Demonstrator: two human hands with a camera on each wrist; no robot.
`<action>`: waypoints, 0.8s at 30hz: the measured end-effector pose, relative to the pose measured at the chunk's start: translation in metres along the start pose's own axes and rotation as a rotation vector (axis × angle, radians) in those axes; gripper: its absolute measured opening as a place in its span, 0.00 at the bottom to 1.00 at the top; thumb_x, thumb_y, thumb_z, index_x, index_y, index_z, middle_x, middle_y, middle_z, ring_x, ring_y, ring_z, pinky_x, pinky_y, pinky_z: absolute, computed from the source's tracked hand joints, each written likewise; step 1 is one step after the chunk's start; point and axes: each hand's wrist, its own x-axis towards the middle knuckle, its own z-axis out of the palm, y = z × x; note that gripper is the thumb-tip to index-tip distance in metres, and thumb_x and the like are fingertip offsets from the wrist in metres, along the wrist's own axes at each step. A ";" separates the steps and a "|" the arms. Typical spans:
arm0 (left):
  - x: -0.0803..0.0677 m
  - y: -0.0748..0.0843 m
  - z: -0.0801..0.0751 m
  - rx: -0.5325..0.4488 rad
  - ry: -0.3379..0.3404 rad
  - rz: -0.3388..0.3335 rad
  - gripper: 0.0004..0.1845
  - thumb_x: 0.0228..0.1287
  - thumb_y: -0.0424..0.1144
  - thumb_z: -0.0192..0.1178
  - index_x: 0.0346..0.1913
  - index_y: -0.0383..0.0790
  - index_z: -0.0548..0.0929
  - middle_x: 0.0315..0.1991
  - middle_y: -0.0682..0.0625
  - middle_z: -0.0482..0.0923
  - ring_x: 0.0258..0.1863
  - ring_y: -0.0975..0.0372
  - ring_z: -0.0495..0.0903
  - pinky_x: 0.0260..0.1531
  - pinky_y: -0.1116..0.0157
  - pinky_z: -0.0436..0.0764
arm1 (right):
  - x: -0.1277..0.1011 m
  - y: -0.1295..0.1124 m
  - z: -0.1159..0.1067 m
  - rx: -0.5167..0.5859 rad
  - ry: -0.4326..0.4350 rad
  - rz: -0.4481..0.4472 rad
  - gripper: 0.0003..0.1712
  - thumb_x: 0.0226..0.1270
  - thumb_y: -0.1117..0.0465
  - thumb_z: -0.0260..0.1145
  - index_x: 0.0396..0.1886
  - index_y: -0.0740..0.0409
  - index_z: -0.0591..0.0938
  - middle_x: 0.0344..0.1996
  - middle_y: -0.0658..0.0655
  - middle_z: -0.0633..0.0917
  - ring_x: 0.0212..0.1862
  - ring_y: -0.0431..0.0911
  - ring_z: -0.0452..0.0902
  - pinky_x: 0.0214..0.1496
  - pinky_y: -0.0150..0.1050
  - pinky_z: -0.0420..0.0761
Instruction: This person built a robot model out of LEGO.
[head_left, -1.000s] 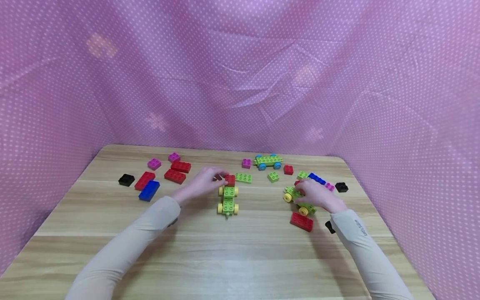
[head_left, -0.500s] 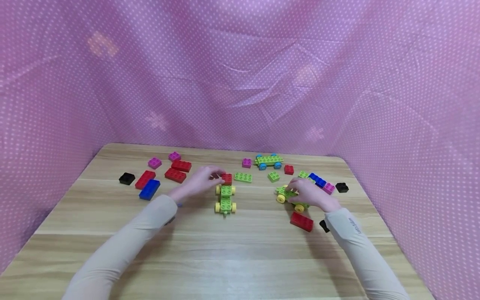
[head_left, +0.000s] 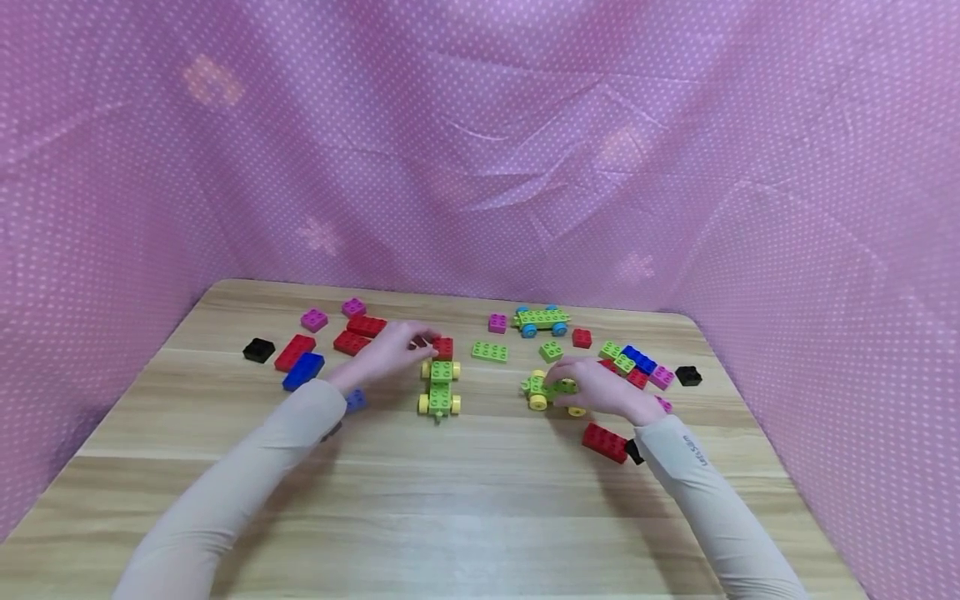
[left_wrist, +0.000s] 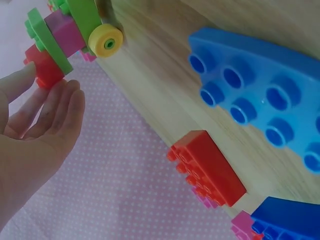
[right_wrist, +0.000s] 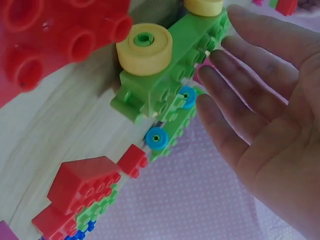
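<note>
Pink dotted cloth is hanging round three sides of the wooden table (head_left: 480, 500) where we are working. Our left hand (head_left: 390, 354) is reaching to the small red brick (head_left: 443, 347) at the far end of the green wheeled base (head_left: 439, 387) near the table's middle; in the left wrist view our fingers (left_wrist: 52, 117) are lying nearly straight, their tips touching the brick, not closing round it. Our right hand (head_left: 600, 389) is resting against a second green wheeled base (head_left: 542, 390) with yellow wheels, just right of the first; the right wrist view is showing the fingers (right_wrist: 250, 95) spread and relaxed alongside it, gripping nothing. A long red brick (head_left: 604, 442) is lying just nearer us than that hand. Red and blue bricks (head_left: 302, 371) are sitting to the left, a green base with blue wheels (head_left: 540, 320) is standing by the far edge, and black pieces (head_left: 258, 350) are lying at either side.
</note>
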 end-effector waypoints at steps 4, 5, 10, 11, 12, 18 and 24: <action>0.002 -0.003 -0.002 -0.002 0.004 -0.038 0.19 0.71 0.40 0.60 0.61 0.37 0.79 0.54 0.42 0.83 0.53 0.53 0.82 0.57 0.54 0.82 | -0.002 0.002 -0.002 -0.009 0.030 0.048 0.18 0.61 0.63 0.72 0.52 0.60 0.84 0.53 0.60 0.84 0.56 0.56 0.81 0.59 0.52 0.82; 0.003 -0.004 -0.003 -0.003 0.004 -0.051 0.20 0.71 0.40 0.60 0.62 0.37 0.79 0.55 0.43 0.83 0.53 0.53 0.81 0.57 0.54 0.82 | -0.003 0.003 -0.003 -0.005 0.035 0.063 0.19 0.61 0.63 0.72 0.52 0.60 0.84 0.53 0.61 0.84 0.56 0.57 0.81 0.60 0.53 0.82; 0.006 -0.007 -0.005 -0.016 0.008 -0.084 0.20 0.72 0.40 0.58 0.62 0.38 0.78 0.54 0.44 0.82 0.54 0.53 0.80 0.56 0.56 0.82 | -0.003 0.008 0.002 0.006 0.010 0.089 0.19 0.63 0.65 0.70 0.54 0.62 0.83 0.54 0.62 0.85 0.56 0.56 0.82 0.60 0.52 0.82; 0.007 -0.007 -0.005 -0.022 0.009 -0.085 0.19 0.72 0.40 0.58 0.62 0.38 0.78 0.54 0.44 0.82 0.54 0.53 0.80 0.55 0.57 0.82 | -0.002 0.008 0.003 0.013 0.004 0.092 0.19 0.63 0.66 0.70 0.55 0.61 0.83 0.54 0.61 0.85 0.56 0.55 0.82 0.60 0.51 0.83; 0.008 -0.008 -0.005 -0.026 0.013 -0.086 0.19 0.72 0.40 0.58 0.62 0.38 0.78 0.53 0.44 0.83 0.53 0.53 0.80 0.54 0.57 0.83 | -0.002 0.008 0.005 0.011 0.000 0.090 0.19 0.63 0.66 0.70 0.55 0.60 0.83 0.54 0.60 0.85 0.56 0.54 0.82 0.60 0.51 0.83; 0.017 -0.011 -0.007 -0.044 0.020 -0.109 0.19 0.72 0.39 0.57 0.62 0.37 0.78 0.54 0.43 0.82 0.54 0.53 0.80 0.56 0.55 0.82 | 0.002 -0.004 0.007 0.014 -0.009 0.087 0.20 0.62 0.67 0.70 0.55 0.57 0.84 0.53 0.57 0.86 0.54 0.51 0.83 0.59 0.49 0.83; 0.021 -0.017 -0.012 -0.021 0.019 -0.094 0.19 0.72 0.38 0.57 0.62 0.35 0.78 0.55 0.41 0.82 0.54 0.51 0.80 0.57 0.53 0.82 | 0.006 -0.015 0.014 -0.024 0.006 0.033 0.20 0.61 0.64 0.73 0.54 0.57 0.84 0.51 0.56 0.87 0.50 0.49 0.83 0.55 0.45 0.85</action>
